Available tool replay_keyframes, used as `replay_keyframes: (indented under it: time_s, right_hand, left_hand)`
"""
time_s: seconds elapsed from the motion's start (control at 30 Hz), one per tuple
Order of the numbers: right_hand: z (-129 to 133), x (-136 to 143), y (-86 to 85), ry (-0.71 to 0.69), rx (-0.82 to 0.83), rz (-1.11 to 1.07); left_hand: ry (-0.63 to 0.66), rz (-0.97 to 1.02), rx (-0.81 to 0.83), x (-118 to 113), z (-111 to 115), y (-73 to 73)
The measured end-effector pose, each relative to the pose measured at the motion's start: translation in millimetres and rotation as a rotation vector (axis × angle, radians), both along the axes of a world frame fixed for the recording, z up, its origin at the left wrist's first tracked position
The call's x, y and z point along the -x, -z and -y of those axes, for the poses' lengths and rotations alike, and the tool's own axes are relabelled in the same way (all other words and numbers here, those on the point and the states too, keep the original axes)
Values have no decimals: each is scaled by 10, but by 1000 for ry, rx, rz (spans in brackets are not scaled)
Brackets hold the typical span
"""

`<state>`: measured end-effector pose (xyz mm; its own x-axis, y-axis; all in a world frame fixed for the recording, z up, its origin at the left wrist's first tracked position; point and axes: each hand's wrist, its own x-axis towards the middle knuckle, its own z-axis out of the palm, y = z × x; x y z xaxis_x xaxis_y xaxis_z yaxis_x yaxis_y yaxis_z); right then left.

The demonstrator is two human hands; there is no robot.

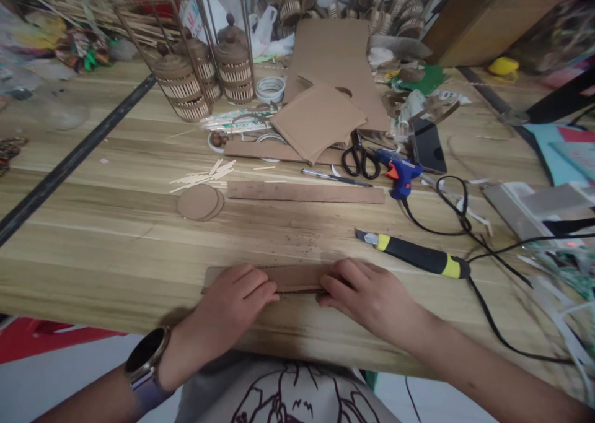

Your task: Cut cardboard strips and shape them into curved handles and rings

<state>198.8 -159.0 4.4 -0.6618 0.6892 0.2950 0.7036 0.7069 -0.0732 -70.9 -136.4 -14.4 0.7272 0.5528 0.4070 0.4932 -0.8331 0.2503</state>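
Note:
A brown cardboard strip (300, 277) lies near the table's front edge, between my two hands. My left hand (242, 299) is closed on its left part, thumb along the near edge. On the right end, my right hand (367, 290) grips it with bent fingers, the fingertips partly hidden. The strip looks layered or folded, though I cannot tell which. Farther off lies a second cardboard strip (307, 192), flat on the table. Two cardboard discs (198, 202) overlap to its left, beside a small pile of thin wooden sticks (204, 176).
Right of my hands lies a utility knife (413, 254), blade out. Behind it are a blue glue gun (400, 172) with a trailing black cord, black scissors (360, 160) and a pen (334, 176). Cardboard sheets (332, 57) and lantern-like stick-and-cardboard models (181, 85) stand farther back.

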Motion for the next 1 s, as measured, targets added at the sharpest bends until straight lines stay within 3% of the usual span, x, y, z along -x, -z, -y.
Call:
replay_keyframes:
  time_s: [0.17, 0.53, 1.0]
  right_hand:
    - [5, 52, 8, -81, -51, -12]
    - [-168, 35, -14, -202, 12, 69]
    - [-292, -4, -27, -155, 373, -121]
  left_hand:
    - [-6, 1, 32, -18, -14, -11]
    - [-15, -7, 64, -23, -61, -8]
    - [-86, 6, 312, -96, -212, -157]
